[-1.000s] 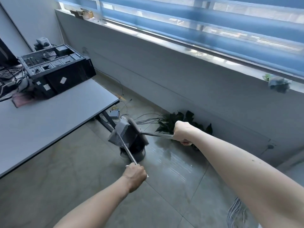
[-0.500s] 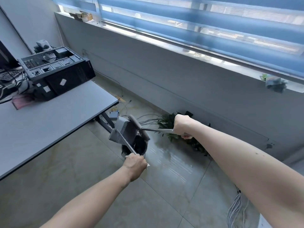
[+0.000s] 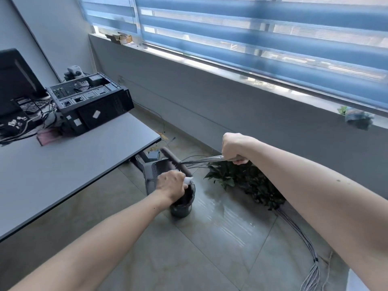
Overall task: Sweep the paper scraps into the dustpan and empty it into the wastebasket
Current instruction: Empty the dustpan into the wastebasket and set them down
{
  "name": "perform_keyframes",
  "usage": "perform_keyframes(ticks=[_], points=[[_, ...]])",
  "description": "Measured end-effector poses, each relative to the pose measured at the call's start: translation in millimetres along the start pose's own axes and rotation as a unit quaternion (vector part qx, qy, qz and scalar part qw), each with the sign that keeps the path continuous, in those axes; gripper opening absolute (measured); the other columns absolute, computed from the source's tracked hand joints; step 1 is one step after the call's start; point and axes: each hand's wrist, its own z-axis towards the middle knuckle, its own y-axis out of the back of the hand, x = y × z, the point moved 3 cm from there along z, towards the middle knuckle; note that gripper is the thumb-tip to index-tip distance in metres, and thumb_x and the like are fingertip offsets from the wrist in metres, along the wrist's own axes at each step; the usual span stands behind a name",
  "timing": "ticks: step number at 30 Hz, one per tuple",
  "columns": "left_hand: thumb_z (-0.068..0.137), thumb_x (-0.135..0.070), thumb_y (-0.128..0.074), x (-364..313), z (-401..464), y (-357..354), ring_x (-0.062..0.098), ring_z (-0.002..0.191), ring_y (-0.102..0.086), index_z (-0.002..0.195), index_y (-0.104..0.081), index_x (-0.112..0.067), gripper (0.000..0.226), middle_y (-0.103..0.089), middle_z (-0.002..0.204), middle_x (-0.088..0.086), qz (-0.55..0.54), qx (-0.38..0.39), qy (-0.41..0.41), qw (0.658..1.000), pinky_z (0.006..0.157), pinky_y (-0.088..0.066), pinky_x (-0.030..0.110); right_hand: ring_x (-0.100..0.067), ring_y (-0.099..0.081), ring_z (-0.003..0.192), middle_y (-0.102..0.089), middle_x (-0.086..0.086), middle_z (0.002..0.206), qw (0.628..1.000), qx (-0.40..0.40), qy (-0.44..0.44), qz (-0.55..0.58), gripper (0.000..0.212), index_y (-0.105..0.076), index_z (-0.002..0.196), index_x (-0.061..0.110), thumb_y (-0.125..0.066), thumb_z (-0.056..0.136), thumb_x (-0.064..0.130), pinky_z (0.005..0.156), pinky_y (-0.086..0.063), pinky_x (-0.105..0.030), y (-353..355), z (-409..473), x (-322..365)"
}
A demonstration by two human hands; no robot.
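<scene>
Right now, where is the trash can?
In the head view, the wastebasket stands on the floor at centre, just right of the desk, under the left hand, with the plant to its right.

text: none legible | computer case (image 3: 92, 101) stickers: blank or too small to read

Probably an office: a grey tabletop (image 3: 69, 164) carries an open computer tower (image 3: 92, 101) with a dark monitor (image 3: 16, 74) left of it, blue-striped blinds (image 3: 252, 34) beyond it.
</scene>
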Motion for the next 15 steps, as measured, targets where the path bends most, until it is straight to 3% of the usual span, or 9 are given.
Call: perform_keyframes(ticks=[3,7,11,15], points=[[0.085,-0.038,-0.06,6.1,9.5,22.5,0.029,0.092,-0.068,0.094,-0.069,-0.012,0.029,-0.072,0.097,0.011,-0.073,-0.043,0.071,0.994,0.073,-0.05,0.032,-0.018,-0.039,0.014,-0.041,-0.006,0.021,1.0,0.006,0.025,-0.011,0.043,-0.045,0.027,0.009,-0.041,0.061,-0.016,0.033,-0.037,-0.015,20.7,-8.7,9.2],[0.081,-0.039,-0.066,12.3,18.2,45.0,0.026,0.082,-0.067,0.09,-0.075,-0.013,0.029,-0.072,0.089,0.009,-0.187,-0.052,0.168,0.966,0.06,-0.046,0.026,-0.018,-0.047,0.021,-0.047,-0.008,0.028,0.998,0.02,0.039,-0.052,0.053,-0.048,0.024,0.007,-0.048,0.075,-0.009,0.04,-0.041,-0.02,42.4,-11.9,21.1],[0.081,-0.036,-0.066,17.0,15.2,56.5,0.016,0.063,-0.058,0.087,-0.075,-0.009,0.029,-0.063,0.064,-0.001,-0.281,-0.036,0.256,0.924,0.046,-0.033,0.02,-0.016,-0.051,0.023,-0.055,-0.008,0.034,0.992,0.052,0.028,-0.111,0.025,-0.061,0.069,-0.002,-0.054,0.092,0.005,0.032,-0.042,-0.019,67.6,-12.7,39.1],[0.074,-0.037,-0.071,13.2,11.2,52.7,0.024,0.078,-0.069,0.085,-0.07,-0.005,0.033,-0.07,0.074,0.005,-0.377,-0.012,0.314,0.871,0.058,-0.051,0.025,-0.015,-0.052,0.026,-0.059,-0.007,0.04,0.981,0.079,0.03,-0.174,0.019,-0.061,0.093,-0.003,-0.048,0.099,0.01,0.029,-0.042,-0.015,84.5,-21.9,60.9]])
